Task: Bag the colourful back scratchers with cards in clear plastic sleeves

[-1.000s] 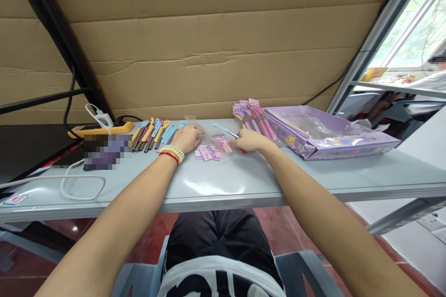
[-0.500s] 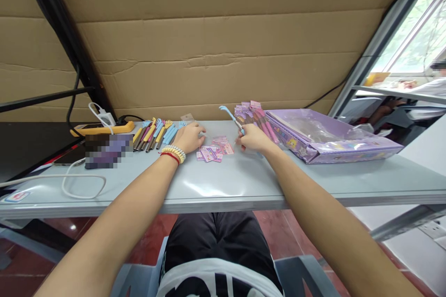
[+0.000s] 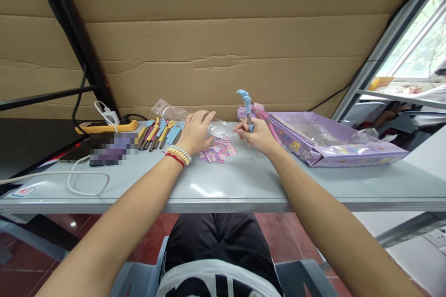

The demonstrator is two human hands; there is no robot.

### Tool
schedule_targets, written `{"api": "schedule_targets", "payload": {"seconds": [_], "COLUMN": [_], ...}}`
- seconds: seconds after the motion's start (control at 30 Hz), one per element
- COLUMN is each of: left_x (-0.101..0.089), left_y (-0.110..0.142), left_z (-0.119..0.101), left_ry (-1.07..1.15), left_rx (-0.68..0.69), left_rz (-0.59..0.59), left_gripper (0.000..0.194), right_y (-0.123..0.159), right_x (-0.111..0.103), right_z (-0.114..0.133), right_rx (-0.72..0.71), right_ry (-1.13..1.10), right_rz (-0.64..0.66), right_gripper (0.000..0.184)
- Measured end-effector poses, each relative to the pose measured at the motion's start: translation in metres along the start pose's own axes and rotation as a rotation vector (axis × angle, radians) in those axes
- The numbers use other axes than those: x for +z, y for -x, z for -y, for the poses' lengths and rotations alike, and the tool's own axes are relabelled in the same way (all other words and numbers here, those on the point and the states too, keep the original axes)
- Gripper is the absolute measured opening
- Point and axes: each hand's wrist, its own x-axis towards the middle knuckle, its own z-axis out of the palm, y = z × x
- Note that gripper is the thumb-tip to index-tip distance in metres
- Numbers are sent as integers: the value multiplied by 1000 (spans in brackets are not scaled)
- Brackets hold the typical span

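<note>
My right hand [image 3: 256, 134] grips a light-blue back scratcher [image 3: 247, 104] with a short metal shaft, its claw end raised above the fist. My left hand [image 3: 197, 131] hovers over the table with its fingers apart, holding nothing that I can see. Clear plastic wrapping [image 3: 223, 131] lies between the two hands, and a clear plastic bag [image 3: 169, 109] shows behind the left one. Just below them are several small pink and purple cards [image 3: 216, 152]. To the left of my left hand, yellow, blue and pink back scratchers [image 3: 158, 133] lie in a row.
A purple box [image 3: 334, 139] with clear plastic in it sits to the right. Beside it are pink back scratchers with purple cards [image 3: 258, 107]. A phone [image 3: 111, 149], a white cable [image 3: 87, 194] and a yellow power strip [image 3: 114, 127] occupy the left. Cardboard [image 3: 223, 37] stands behind.
The back scratcher in my right hand has swung more upright. My left hand has moved right and opened away from the table, and clear plastic now shows spread behind it.
</note>
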Motion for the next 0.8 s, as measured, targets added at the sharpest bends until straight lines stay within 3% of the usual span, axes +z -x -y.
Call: {"api": "schedule_targets", "payload": {"seconds": [0.33,0.6,0.8], "left_x": [1,2,4], "left_y": [-2,0,0], "left_z": [-7,-5,-1], "left_ry": [-86,-133,-177], "left_rx": [107,86,51], "left_rz": [-14,28,26], "left_gripper": [56,46,41], "right_y": [0,4,4], "right_x": [0,0,-3], "right_z": [-4,7,7], "right_rx": [45,145,59], "right_ry": [53,324,586], "right_rz": [60,102,65], "right_gripper": [32,25,48]}}
